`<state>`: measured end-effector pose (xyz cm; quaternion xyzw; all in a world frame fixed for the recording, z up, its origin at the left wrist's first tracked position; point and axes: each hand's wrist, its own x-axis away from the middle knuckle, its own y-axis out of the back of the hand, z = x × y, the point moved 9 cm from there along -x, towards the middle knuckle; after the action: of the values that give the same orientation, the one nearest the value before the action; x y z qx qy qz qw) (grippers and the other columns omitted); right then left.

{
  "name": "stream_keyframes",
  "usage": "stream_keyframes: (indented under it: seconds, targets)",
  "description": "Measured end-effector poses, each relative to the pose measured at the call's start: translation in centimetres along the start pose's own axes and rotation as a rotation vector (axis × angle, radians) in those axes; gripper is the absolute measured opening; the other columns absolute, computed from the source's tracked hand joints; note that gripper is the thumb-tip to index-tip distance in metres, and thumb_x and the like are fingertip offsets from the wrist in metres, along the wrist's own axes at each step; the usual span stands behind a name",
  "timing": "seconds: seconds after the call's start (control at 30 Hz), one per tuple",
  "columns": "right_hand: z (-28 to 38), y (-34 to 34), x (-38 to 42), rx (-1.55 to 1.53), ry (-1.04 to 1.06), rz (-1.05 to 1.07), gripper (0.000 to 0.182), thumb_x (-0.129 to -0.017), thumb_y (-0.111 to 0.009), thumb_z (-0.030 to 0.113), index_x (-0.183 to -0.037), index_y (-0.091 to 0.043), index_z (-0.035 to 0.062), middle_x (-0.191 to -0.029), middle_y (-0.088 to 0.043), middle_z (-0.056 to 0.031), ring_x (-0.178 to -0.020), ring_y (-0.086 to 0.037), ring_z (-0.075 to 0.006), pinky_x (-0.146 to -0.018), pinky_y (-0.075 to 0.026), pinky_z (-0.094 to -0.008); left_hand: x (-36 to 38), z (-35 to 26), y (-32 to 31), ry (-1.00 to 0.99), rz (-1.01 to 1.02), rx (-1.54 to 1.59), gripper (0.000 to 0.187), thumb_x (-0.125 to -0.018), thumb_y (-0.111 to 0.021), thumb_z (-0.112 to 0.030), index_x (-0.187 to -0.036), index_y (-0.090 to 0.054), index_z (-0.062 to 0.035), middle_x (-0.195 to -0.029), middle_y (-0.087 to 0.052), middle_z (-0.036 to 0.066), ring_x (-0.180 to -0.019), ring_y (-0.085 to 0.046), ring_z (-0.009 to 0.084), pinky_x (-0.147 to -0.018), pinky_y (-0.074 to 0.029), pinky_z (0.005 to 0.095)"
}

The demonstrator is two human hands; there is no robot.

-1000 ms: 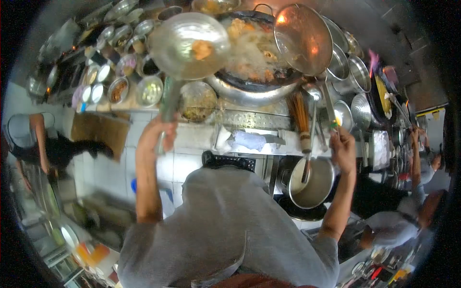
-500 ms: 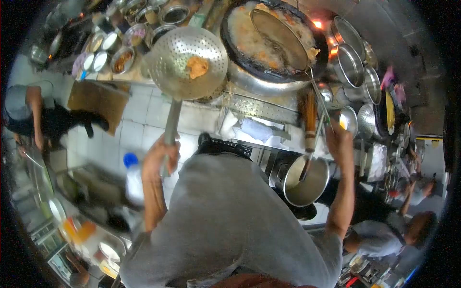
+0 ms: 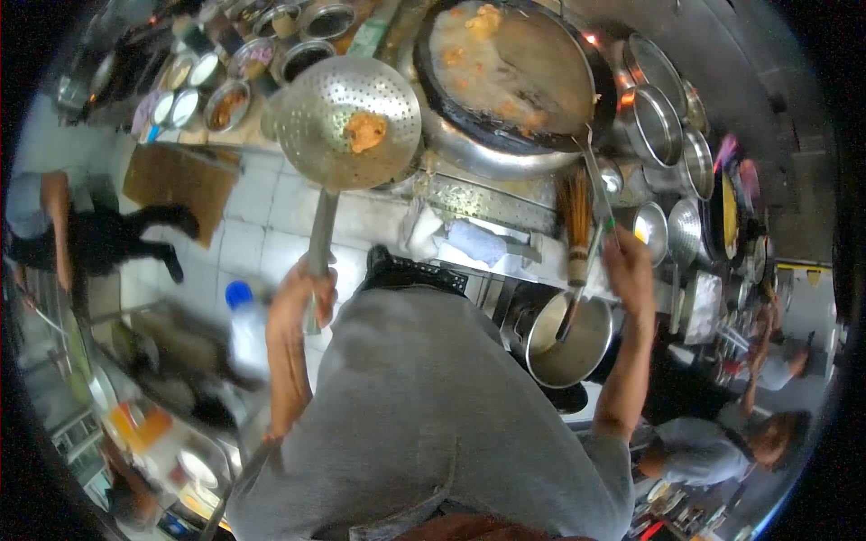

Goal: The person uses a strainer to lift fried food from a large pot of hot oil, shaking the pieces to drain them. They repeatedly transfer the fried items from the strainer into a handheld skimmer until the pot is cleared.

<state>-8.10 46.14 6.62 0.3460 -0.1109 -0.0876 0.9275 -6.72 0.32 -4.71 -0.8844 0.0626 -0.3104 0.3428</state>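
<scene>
Strainer [image 3: 594, 171] in my right hand [image 3: 629, 266], earlier raised over right edge of wok [image 3: 431, 88], now sits down in oil [image 3: 519, 59], mostly hard to make out.

No readable text.
No legible labels, brands, numbers or signs on any surface; edges blurred, so small print there may be missed.

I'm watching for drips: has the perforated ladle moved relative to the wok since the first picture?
Yes, left and back from the wok: earlier the perforated ladle clearly overlapped its left side; now it sits mostly beside it.
</scene>
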Motion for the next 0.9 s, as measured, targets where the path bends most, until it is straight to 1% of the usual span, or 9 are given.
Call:
stream_keyframes:
  seconds: [0.2, 0.27, 0.3, 0.43, 0.5, 0.63, 0.7, 0.83, 0.9]
  targets:
    - [-0.4, -1.9, -1.5, 0.02, 0.064, 0.048, 0.03, -0.086, -0.054, 0.0, -0.116, -0.06, 0.0011, -0.069, -0.055, -0.0036, -0.06, -0.048, -0.0102, -0.055, -0.043, -0.0269, -1.2, -0.2, -0.1, 0.017, 0.003, -0.107, 0.035, -0.076, -0.057, -0.001, -0.11, -0.046, 0.0009, -0.066, -0.044, 0.005, -0.037, -0.042, 0.0098, -0.027, -0.038, 0.0234]
    - [0.4, -2.2, -1.0, 0.249, 0.198, 0.029, 0.032, -0.084, -0.054, -0.001, -0.115, -0.06, 0.0022, -0.069, -0.057, -0.0118, -0.059, -0.052, -0.012, -0.056, -0.045, -0.0296, -1.3, -0.1, -0.4, 0.019, 0.0, -0.083, 0.034, -0.077, -0.057, -0.002, -0.109, -0.047, 0.0008, -0.065, -0.044, 0.005, -0.036, -0.042, 0.0098, -0.027, -0.039, 0.0232]
    - [2.8, -1.9, -0.3, 0.306, 0.28, -0.015, 0.031, -0.084, -0.055, 0.0, -0.114, -0.06, 0.0006, -0.072, -0.058, -0.0201, -0.06, -0.055, -0.0153, -0.057, -0.047, -0.0318, -1.6, 0.0, -0.2, 0.024, 0.008, -0.112, 0.034, -0.077, -0.056, -0.003, -0.109, -0.048, 0.0011, -0.064, -0.044, 0.005, -0.036, -0.041, 0.0096, -0.027, -0.039, 0.0228]
    - [1.8, -0.6, 0.5, 0.209, 0.306, -0.014, 0.03, -0.084, -0.056, 0.002, -0.114, -0.06, 0.0007, -0.073, -0.06, -0.0233, -0.06, -0.058, -0.0186, -0.058, -0.047, -0.0336, -1.7, 0.1, -0.7, 0.039, 0.001, -0.072, 0.035, -0.077, -0.056, -0.003, -0.11, -0.047, 0.0016, -0.064, -0.044, 0.005, -0.036, -0.041, 0.0092, -0.028, -0.04, 0.0225]
    - [0.4, 0.3, 0.4, 0.223, 0.155, 0.024, 0.029, -0.086, -0.056, 0.003, -0.114, -0.06, 0.0003, -0.072, -0.058, -0.024, -0.06, -0.058, -0.0182, -0.059, -0.047, -0.0332, -1.7, 0.1, -0.6, 0.043, -0.016, -0.128, 0.036, -0.077, -0.056, -0.004, -0.111, -0.047, 0.0021, -0.064, -0.044, 0.005, -0.037, -0.042, 0.0089, -0.028, -0.039, 0.0223]
    - [-0.6, 0.6, -0.3, 0.179, 0.17, -0.043, 0.028, -0.088, -0.054, 0.004, -0.116, -0.06, 0.0004, -0.072, -0.062, -0.0187, -0.058, -0.053, -0.0148, -0.057, -0.046, -0.0313, -1.9, -0.2, -1.2, 0.037, -0.005, -0.145, 0.036, -0.077, -0.056, -0.004, -0.111, -0.047, 0.0016, -0.065, -0.044, 0.005, -0.039, -0.043, 0.0088, -0.029, -0.04, 0.0219]
    - [-0.8, 0.6, -1.1, 0.108, 0.158, 0.011, 0.022, -0.091, -0.053, 0.007, -0.109, -0.062, -0.0007, -0.069, -0.062, -0.0091, -0.056, -0.049, -0.0112, -0.055, -0.043, -0.0292, -1.8, 0.0, -1.6, 0.054, 0.02, -0.14, 0.036, -0.077, -0.056, -0.005, -0.112, -0.047, 0.0008, -0.068, -0.045, 0.004, -0.04, -0.044, 0.0085, -0.03, -0.04, 0.0215]
    - [-3.0, -0.1, -3.3, -0.072, 0.146, 0.109, 0.016, -0.093, -0.052, 0.011, -0.098, -0.062, 0.0003, -0.064, -0.057, -0.0012, -0.044, -0.045, -0.0087, -0.043, -0.038, -0.0258, -2.0, -0.1, -1.7, 0.018, 0.065, -0.138, 0.035, -0.078, -0.057, -0.004, -0.112, -0.047, 0.0001, -0.069, -0.045, 0.004, -0.04, -0.044, 0.0083, -0.03, -0.04, 0.0214]
    - [-3.7, -0.7, -3.2, -0.336, -0.191, 0.199, 0.013, -0.094, -0.052, 0.015, -0.094, -0.058, 0.0034, -0.059, -0.051, 0.0, -0.033, -0.038, -0.0064, -0.031, -0.03, -0.0225, -1.8, -0.1, -1.5, 0.008, 0.058, -0.127, 0.034, -0.078, -0.057, -0.003, -0.111, -0.047, 0.0, -0.069, -0.045, 0.004, -0.041, -0.045, 0.0083, -0.03, -0.04, 0.0214]
